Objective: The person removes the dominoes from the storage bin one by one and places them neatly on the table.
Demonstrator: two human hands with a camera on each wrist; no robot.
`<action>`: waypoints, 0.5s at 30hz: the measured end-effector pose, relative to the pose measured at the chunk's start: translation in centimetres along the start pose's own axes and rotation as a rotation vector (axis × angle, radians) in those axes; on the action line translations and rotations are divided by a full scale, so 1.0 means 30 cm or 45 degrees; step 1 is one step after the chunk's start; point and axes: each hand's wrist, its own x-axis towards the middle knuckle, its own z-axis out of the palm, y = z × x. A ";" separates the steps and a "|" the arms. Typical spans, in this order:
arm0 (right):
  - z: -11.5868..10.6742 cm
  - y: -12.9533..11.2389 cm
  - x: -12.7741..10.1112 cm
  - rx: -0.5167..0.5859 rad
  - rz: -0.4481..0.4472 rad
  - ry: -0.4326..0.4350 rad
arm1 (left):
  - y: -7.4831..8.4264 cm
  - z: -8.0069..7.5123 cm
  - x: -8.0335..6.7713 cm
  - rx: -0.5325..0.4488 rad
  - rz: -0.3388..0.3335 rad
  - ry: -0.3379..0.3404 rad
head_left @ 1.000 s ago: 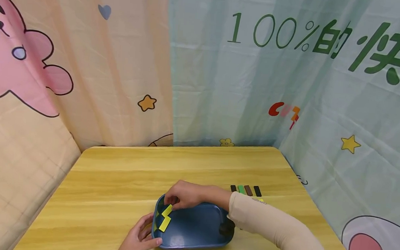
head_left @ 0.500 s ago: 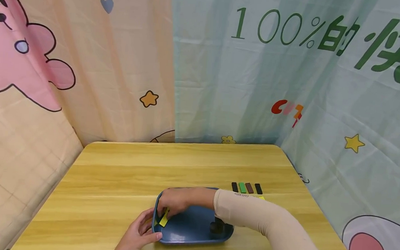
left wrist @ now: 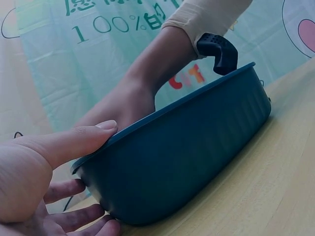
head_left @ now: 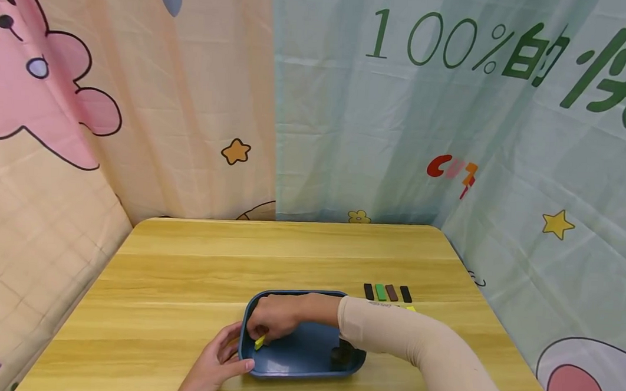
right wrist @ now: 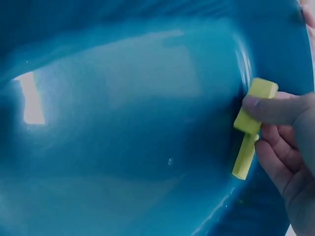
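My left hand (head_left: 218, 365) grips the left end of a blue plastic basin (head_left: 303, 374), thumb on the rim and fingers against the outer wall (left wrist: 167, 172). Inside that end, my right hand (head_left: 277, 319) pinches a yellow rectangular block (right wrist: 256, 104) between thumb and fingers. A second yellow block (right wrist: 244, 156) is just below it in the right wrist view, close to the fingertips; whether it is also held I cannot tell. In the head view the right hand covers most of the yellow pieces.
Black, green, brown and black blocks (head_left: 380, 292) lie in a row behind the basin's right end, with a yellow piece (head_left: 411, 309) partly behind the sleeve. A black wrist mount (left wrist: 220, 53) hangs over the basin's rim. Printed curtains (head_left: 350, 103) border the wooden table (head_left: 181, 271).
The right hand has gone down deeper into the basin's left end and taken hold of a yellow block. Two yellow blocks showed in a zigzag before. The left hand keeps its grip.
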 end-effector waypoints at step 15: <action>-0.033 0.039 -0.104 0.558 0.205 0.345 | 0.001 0.008 0.004 0.031 0.051 0.026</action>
